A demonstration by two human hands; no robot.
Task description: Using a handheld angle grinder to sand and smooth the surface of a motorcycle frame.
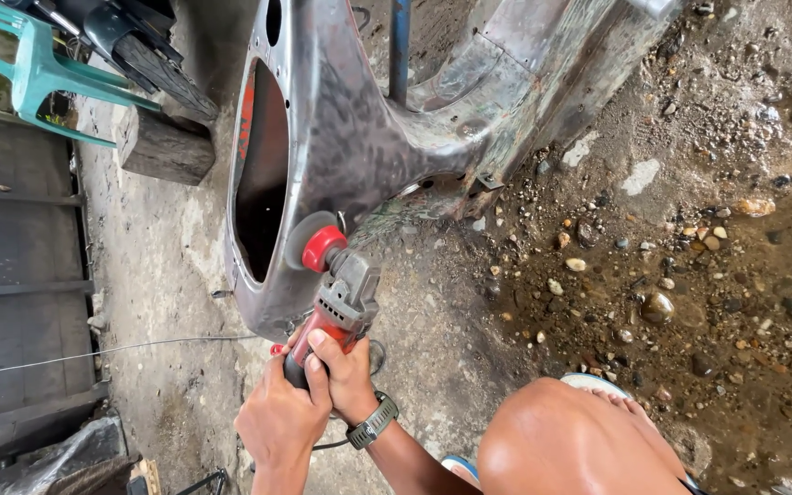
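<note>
Both hands, left hand (281, 422) and right hand (343, 371), are squeezing a grinder (339, 302), pressing its disc (309, 240) at twelve o'clock against a metal panel (350, 137).

The metal body panel (359, 119) stands at the centre toward twelve o'clock. The angle grinder (336, 298) lies just below it, its disc touching the panel. A wooden log (165, 147) sits at ten o'clock, a plastic chair (38, 69) beyond it, stony wet ground (689, 257) at three o'clock.

Both hands are clasped together, fingers curled shut. The left hand (279, 423) lies near, the right hand (346, 371) with a wristwatch just beyond. A bare knee (570, 440) is bent at right.
</note>
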